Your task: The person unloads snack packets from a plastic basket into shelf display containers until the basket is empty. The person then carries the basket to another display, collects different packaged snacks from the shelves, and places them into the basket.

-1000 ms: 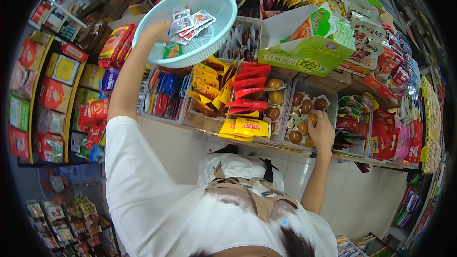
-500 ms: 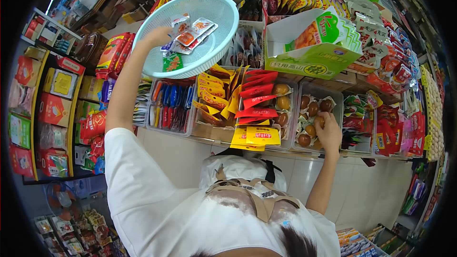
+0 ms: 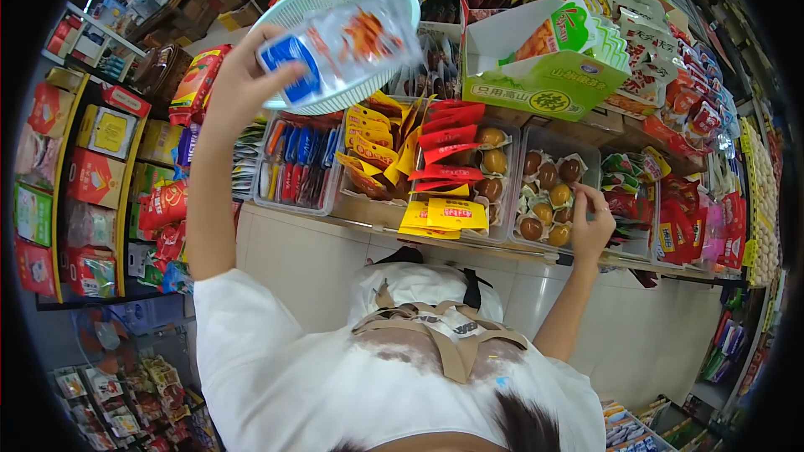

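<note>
Head view: my left hand (image 3: pixel 239 84) pinches a shiny packet (image 3: pixel 356 40) over the blue basket (image 3: pixel 345 100) — a loose grip could drop it. My right hand (image 3: pixel 592 223) curls by eggs (image 3: pixel 559 194) — holding something? I can't tell.

The basket (image 3: pixel 394 0) looks like smooth plastic; the raised packet (image 3: pixel 339 48) is glossy clear plastic. The green box (image 3: pixel 536 92) appears printed cardboard, the floor (image 3: pixel 297 259) smooth and shiny.
</note>
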Action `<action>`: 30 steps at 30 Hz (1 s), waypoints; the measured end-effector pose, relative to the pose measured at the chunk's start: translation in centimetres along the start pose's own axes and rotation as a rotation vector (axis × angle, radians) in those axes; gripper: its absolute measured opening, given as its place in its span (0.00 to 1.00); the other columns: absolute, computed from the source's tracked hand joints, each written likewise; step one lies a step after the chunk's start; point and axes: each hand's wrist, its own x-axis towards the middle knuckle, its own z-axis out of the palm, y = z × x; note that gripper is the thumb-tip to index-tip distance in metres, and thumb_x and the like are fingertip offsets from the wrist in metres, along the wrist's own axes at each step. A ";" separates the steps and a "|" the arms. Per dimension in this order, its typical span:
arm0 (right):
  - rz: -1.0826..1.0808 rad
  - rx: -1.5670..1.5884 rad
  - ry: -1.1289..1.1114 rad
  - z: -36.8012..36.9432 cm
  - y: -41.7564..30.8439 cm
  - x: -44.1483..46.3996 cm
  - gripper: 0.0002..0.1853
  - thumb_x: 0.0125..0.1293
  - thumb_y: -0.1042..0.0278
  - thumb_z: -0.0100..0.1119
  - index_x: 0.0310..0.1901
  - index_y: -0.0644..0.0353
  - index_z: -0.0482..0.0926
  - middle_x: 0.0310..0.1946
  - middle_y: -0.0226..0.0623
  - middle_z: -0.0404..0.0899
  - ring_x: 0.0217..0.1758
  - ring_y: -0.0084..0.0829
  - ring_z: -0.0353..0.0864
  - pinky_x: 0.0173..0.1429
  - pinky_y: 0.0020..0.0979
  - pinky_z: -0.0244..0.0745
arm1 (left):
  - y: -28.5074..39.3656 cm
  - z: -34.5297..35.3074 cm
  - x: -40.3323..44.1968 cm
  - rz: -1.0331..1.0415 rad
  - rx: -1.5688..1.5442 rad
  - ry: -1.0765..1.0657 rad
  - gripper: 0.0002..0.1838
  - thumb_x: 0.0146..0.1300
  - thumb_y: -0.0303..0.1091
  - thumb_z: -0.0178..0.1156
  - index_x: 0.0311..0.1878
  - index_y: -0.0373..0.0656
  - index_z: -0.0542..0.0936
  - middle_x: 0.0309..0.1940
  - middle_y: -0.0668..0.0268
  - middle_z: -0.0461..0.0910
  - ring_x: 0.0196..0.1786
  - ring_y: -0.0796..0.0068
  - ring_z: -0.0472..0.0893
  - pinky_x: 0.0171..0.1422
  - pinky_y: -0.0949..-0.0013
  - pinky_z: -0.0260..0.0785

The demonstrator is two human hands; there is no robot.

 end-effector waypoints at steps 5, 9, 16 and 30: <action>-0.202 0.517 0.073 -3.1 -7.6 -1.7 0.09 0.54 0.72 0.57 0.37 0.63 0.78 0.34 0.35 0.80 0.38 0.28 0.78 0.42 0.26 0.70 | 4.9 7.6 -7.0 0.457 0.352 -0.362 0.11 0.46 0.32 0.64 0.34 0.45 0.77 0.26 0.68 0.76 0.29 0.73 0.77 0.36 0.69 0.68; -0.414 0.448 -0.352 -5.1 -12.2 -1.9 0.15 0.48 0.68 0.63 0.39 0.60 0.78 0.35 0.36 0.79 0.39 0.31 0.77 0.43 0.27 0.69 | 4.9 12.8 -10.5 0.638 0.334 -0.436 0.13 0.47 0.37 0.63 0.37 0.48 0.76 0.22 0.70 0.73 0.27 0.71 0.74 0.30 0.67 0.61; -0.352 0.386 -0.897 -2.4 -12.2 -4.2 0.19 0.46 0.68 0.64 0.43 0.58 0.77 0.35 0.38 0.78 0.36 0.39 0.75 0.42 0.30 0.69 | 3.7 13.8 -13.0 0.407 0.171 -0.310 0.10 0.46 0.32 0.65 0.34 0.47 0.79 0.27 0.70 0.78 0.30 0.73 0.77 0.35 0.70 0.63; -0.080 0.533 -0.666 -2.3 -9.7 -5.4 0.15 0.52 0.77 0.55 0.45 0.64 0.75 0.35 0.38 0.79 0.38 0.27 0.77 0.46 0.26 0.69 | -7.4 -1.0 -9.9 -0.219 0.727 0.424 0.11 0.52 0.35 0.59 0.32 0.36 0.74 0.23 0.55 0.77 0.26 0.60 0.78 0.30 0.65 0.67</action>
